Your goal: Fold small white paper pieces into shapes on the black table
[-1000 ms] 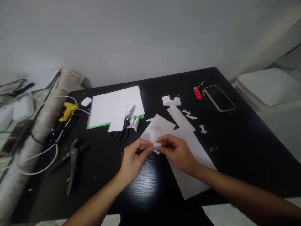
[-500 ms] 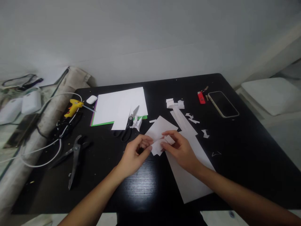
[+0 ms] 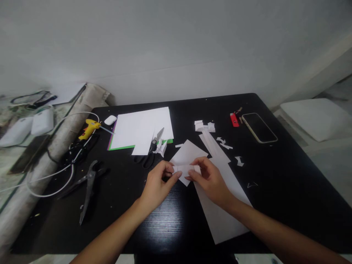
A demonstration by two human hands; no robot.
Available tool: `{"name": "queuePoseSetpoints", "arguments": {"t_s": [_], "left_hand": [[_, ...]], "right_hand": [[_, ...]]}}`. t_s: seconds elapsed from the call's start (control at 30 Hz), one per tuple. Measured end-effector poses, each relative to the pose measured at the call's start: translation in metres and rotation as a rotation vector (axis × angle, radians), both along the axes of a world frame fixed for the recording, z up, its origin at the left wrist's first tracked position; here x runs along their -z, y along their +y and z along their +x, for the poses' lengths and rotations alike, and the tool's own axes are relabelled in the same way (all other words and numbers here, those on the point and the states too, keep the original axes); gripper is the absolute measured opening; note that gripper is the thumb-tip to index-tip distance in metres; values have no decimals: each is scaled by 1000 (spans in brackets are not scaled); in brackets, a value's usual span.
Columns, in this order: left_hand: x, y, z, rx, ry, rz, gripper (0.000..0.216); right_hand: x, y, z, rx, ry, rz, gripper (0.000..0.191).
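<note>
Between my two hands is a small folded piece of white paper, held level above the table. My left hand pinches its left end between thumb and fingers. At the other end, my right hand grips it the same way. A square white sheet lies beneath and behind the folded piece, partly covered by it. Under my right wrist rests a long white sheet. Scissors with black handles lie beyond my left hand, blades apart, beside a crumpled paper scrap.
A paper stack lies at the back of the black table. On the left are a yellow glue gun, pliers and a white cable. Folded strips, a red lighter and a phone lie right.
The folded paper has turned from crooked and partly unfolded to a level, flat strip. My left fingers have moved onto its left end. The view has shifted slightly.
</note>
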State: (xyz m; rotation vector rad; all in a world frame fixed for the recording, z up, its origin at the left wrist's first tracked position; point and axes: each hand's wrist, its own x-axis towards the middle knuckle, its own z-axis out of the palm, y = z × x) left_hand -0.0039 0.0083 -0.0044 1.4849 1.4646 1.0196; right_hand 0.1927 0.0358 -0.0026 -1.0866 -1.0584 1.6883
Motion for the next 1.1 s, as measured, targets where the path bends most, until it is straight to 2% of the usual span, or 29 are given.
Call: {"name": "queuePoseSetpoints", "arguments": {"t_s": [0.13,0.33,0.53,0.77,1.1], "left_hand": [[4,0,-1,-18,-14,-33,23],[7,4,-3,-110,-191,-10,34],[5,5,-4,-135,-204,-41,25],[1,4,-1,-97,-226,-64,24],[-1,4,-5,7,-267,-115,21]], "right_hand": [[-2,-2,0,-44,-1,-8,35],[-4,3,3,-50,60,-43,38],[0,3,1,-12,10,-26,36],[0,2,2,-36,-118,63,31],[1,7,6,-14,-138,58,33]]}}
